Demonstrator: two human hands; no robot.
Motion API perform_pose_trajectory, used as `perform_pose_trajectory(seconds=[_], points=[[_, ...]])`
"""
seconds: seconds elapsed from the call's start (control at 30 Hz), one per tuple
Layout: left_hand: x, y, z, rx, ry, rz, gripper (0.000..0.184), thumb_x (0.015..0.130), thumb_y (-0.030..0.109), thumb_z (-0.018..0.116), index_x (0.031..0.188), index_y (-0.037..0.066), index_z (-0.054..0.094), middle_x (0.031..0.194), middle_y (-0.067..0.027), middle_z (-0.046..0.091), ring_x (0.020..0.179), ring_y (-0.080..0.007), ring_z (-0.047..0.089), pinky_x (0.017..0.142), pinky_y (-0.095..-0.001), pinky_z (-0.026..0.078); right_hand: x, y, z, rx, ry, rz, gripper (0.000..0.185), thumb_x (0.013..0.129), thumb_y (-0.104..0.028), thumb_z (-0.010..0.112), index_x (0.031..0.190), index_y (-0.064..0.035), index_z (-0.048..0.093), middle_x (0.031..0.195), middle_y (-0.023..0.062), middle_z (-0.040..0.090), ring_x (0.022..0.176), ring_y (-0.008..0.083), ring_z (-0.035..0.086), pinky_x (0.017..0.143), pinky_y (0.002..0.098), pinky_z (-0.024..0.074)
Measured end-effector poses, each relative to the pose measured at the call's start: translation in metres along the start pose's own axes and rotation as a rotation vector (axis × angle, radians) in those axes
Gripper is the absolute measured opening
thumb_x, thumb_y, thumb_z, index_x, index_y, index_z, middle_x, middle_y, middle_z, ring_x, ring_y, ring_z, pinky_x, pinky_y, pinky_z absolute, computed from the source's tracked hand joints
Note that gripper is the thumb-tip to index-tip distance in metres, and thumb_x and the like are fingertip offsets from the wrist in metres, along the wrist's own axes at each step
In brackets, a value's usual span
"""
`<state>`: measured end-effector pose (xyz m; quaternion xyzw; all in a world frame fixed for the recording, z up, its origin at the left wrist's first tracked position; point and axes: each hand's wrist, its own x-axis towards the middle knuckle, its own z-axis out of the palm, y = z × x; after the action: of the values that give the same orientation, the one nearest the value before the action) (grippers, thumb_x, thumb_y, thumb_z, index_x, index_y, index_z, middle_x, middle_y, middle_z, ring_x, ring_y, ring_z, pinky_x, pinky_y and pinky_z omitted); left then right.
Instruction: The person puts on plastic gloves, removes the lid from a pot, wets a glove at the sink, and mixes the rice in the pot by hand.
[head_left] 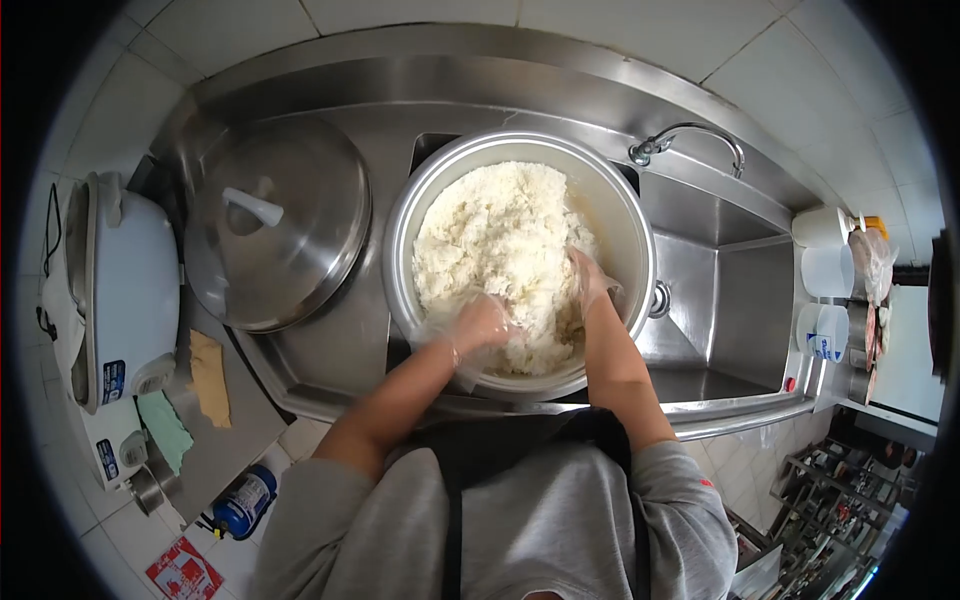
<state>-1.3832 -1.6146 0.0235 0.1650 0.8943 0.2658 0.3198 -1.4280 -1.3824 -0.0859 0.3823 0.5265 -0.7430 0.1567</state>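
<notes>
A wide metal pot [640, 225] holds a large mound of white cooked rice [500, 220]. Both of my hands are inside it, in thin clear plastic gloves. My left hand [483, 320] is curled into the near-left part of the rice, its fingertips buried and its glove slightly blurred. At the right flank of the mound, my right hand [590, 274] cups the rice between itself and the pot wall; most of its fingers are sunk in or hidden. Some bare pot wall shows on the right.
Left of the pot lies a big round metal lid [310, 240] with a light handle. To the right is a steel sink [745, 300] with a curved faucet [700, 128]. A white appliance [135, 280] stands far left, near cloths [208, 380]. Plastic containers [826, 272] line the right edge.
</notes>
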Motion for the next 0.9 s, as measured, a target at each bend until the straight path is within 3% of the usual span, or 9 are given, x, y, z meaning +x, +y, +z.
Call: perform_pose_trajectory(seconds=[0.1,0.23,0.33,0.43,0.53,0.6,0.67,0.77,0.9], points=[[0.021,-0.003,0.017,0.195,0.018,-0.07,0.059,0.062,0.052,0.065,0.091,0.002,0.064,0.087,-0.0191,0.062,0.083,-0.031,0.059,0.077,-0.0408,0.045,-0.005,0.0,0.007,0.169,-0.327,0.156,0.051,0.081,-0.038,0.056,0.119,-0.0065,0.049,0.111,0.0095,0.057,0.099,0.0232,0.056,0.085,0.0364,0.045],[0.036,0.001,-0.002,0.303,-0.261,-0.057,0.082,0.057,0.06,0.068,0.109,-0.003,0.055,0.11,-0.0242,0.054,0.103,-0.0375,0.051,0.091,-0.0382,0.04,0.01,0.012,0.007,0.104,-0.193,0.093,0.056,0.078,-0.042,0.058,0.12,-0.0062,0.049,0.114,0.0082,0.057,0.101,0.0234,0.055,0.087,0.0365,0.0432],[0.036,-0.003,-0.01,0.312,-0.282,-0.114,0.09,0.056,0.06,0.068,0.117,-0.003,0.049,0.11,-0.0248,0.054,0.104,-0.0372,0.05,0.095,-0.0387,0.037,-0.02,-0.012,0.028,0.271,-0.314,0.107,0.056,0.078,-0.043,0.058,0.12,-0.007,0.05,0.11,0.0087,0.059,0.096,0.0227,0.058,0.084,0.0367,0.0456],[0.049,-0.032,0.014,0.223,-0.132,0.03,0.095,0.055,0.062,0.068,0.122,-0.002,0.045,0.112,-0.024,0.053,0.106,-0.0356,0.049,0.096,-0.0387,0.036,-0.03,-0.02,0.04,0.273,-0.388,0.094,0.056,0.078,-0.044,0.058,0.119,-0.0066,0.05,0.108,0.0085,0.06,0.096,0.0216,0.058,0.084,0.0362,0.0457],[0.055,-0.039,0.022,0.151,-0.074,-0.074,0.084,0.058,0.068,0.062,0.109,0.002,0.057,0.102,-0.018,0.059,0.092,-0.0332,0.056,0.083,-0.0373,0.044,-0.018,-0.023,0.034,0.029,-0.333,0.108,0.056,0.078,-0.042,0.058,0.119,-0.0051,0.05,0.109,0.0088,0.059,0.097,0.0217,0.058,0.086,0.035,0.0447],[0.049,-0.044,0.031,0.022,0.22,0.096,0.09,0.057,0.064,0.066,0.119,0.002,0.047,0.104,-0.02,0.058,0.093,-0.0351,0.056,0.083,-0.0387,0.046,-0.062,-0.039,0.058,0.012,-0.34,0.043,0.056,0.078,-0.04,0.058,0.119,-0.0035,0.049,0.11,0.0111,0.059,0.099,0.0231,0.057,0.087,0.0344,0.0434],[0.03,-0.024,-0.004,-0.123,0.058,0.052,0.094,0.057,0.059,0.069,0.126,0.003,0.039,0.106,-0.0214,0.057,0.095,-0.0328,0.057,0.084,-0.0389,0.046,-0.04,-0.022,0.054,0.125,-0.387,-0.015,0.055,0.08,-0.037,0.056,0.12,-0.0014,0.048,0.111,0.0118,0.058,0.099,0.0241,0.057,0.087,0.0347,0.0438],[0.044,-0.044,0.023,-0.721,0.012,0.153,0.106,0.057,0.055,0.073,0.132,-0.001,0.025,0.113,-0.0228,0.052,0.103,-0.0327,0.053,0.089,-0.0379,0.043,-0.082,-0.034,0.081,0.426,-0.514,-0.049,0.057,0.084,-0.043,0.045,0.125,-0.0036,0.042,0.12,0.013,0.051,0.106,0.0273,0.052,0.093,0.0389,0.0405],[0.022,-0.018,-0.001,-0.412,0.047,-0.005,0.115,0.058,0.055,0.073,0.135,-0.005,0.013,0.122,-0.0236,0.045,0.116,-0.0331,0.042,0.096,-0.0385,0.036,-0.054,-0.016,0.069,0.478,-0.596,-0.084,0.06,0.084,-0.044,0.042,0.128,-0.0039,0.039,0.126,0.0137,0.046,0.113,0.0281,0.047,0.096,0.0413,0.0379]])
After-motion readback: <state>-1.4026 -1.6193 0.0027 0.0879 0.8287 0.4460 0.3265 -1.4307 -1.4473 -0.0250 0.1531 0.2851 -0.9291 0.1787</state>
